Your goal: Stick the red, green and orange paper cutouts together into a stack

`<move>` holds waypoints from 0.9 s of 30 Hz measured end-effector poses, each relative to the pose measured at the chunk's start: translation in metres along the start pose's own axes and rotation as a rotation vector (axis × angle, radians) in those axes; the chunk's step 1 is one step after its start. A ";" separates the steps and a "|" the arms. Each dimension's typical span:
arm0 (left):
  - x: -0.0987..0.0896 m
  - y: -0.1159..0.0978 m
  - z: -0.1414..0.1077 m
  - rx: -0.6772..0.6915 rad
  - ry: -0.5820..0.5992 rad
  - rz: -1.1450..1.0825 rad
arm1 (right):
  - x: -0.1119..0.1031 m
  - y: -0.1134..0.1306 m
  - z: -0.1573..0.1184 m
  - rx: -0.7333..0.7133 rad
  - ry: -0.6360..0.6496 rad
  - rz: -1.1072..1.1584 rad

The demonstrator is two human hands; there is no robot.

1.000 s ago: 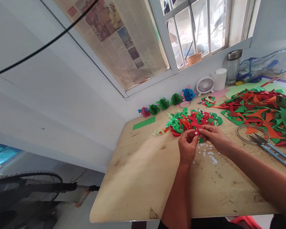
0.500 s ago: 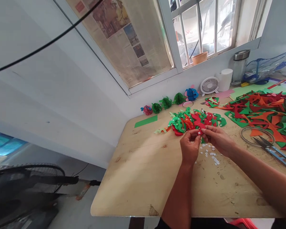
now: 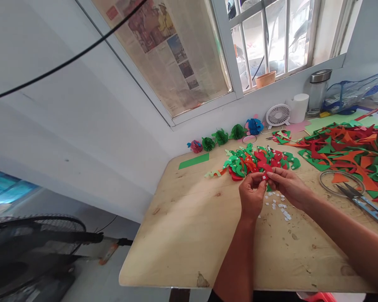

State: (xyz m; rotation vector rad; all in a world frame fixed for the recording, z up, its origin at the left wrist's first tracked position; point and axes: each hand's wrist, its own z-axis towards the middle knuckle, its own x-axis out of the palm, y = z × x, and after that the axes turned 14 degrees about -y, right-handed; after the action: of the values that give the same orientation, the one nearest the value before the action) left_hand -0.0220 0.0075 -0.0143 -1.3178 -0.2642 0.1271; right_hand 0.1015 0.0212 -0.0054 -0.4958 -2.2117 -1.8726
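Between the fingertips of both hands is a curved red paper cutout (image 3: 266, 167) with a small white square on it. My left hand (image 3: 252, 188) pinches its near end, thumb and fingers closed. From the other side my right hand (image 3: 285, 181) also grips it, fingers together. Just beyond lies a pile of green, red and orange paper cutouts (image 3: 242, 159), some bearing white squares. Several small white squares (image 3: 283, 209) are scattered on the wooden table (image 3: 182, 235) below my hands.
Scissors (image 3: 363, 203) lie at the right beside a metal ring (image 3: 323, 181) and a heap of paper scraps (image 3: 349, 147). Along the wall stand paper ornaments (image 3: 221, 136), a small white fan (image 3: 277, 115) and a glass bottle (image 3: 317, 94). A green strip (image 3: 193, 161) lies near the left edge.
The view has shifted slightly. Both hands keep their hold on the red paper cutout, with hardly any visible movement over the table.
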 end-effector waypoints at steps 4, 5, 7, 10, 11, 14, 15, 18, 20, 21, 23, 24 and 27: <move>0.000 0.002 0.000 -0.011 -0.004 0.001 | 0.000 0.000 0.000 -0.023 -0.001 -0.021; 0.000 0.002 0.000 -0.009 -0.006 0.005 | 0.000 0.000 0.000 -0.024 -0.006 -0.026; 0.000 0.002 0.000 -0.007 -0.008 0.010 | 0.000 0.000 0.000 -0.018 -0.014 -0.031; 0.000 0.001 0.000 -0.010 -0.002 -0.002 | 0.000 -0.001 0.000 -0.007 -0.014 -0.016; 0.000 0.001 0.000 -0.011 0.003 -0.008 | 0.000 -0.001 0.000 -0.008 -0.014 -0.010; 0.000 0.000 0.000 -0.009 0.010 -0.015 | 0.000 -0.001 -0.001 -0.025 -0.014 -0.008; 0.000 0.000 -0.001 -0.006 0.007 -0.013 | 0.001 -0.001 -0.001 -0.030 -0.016 -0.013; 0.000 0.002 -0.001 -0.003 -0.004 -0.017 | 0.001 -0.001 -0.001 -0.038 -0.025 -0.025; 0.000 0.003 0.000 -0.008 -0.005 -0.014 | 0.001 -0.001 -0.001 -0.045 -0.023 -0.036; 0.000 0.003 0.000 -0.012 -0.004 -0.009 | 0.001 -0.001 -0.001 -0.049 -0.022 -0.040; 0.000 0.004 0.001 -0.021 -0.003 -0.004 | 0.001 -0.001 -0.001 -0.043 -0.016 -0.040; 0.000 0.004 0.001 -0.026 -0.001 -0.010 | 0.000 -0.001 -0.001 -0.029 -0.011 -0.028; 0.000 0.005 0.002 -0.042 0.006 -0.041 | -0.001 -0.001 0.000 0.024 0.015 0.018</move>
State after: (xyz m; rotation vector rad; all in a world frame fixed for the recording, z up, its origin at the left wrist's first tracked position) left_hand -0.0224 0.0101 -0.0183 -1.3532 -0.2898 0.0838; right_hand 0.1018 0.0208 -0.0062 -0.4941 -2.2109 -1.8326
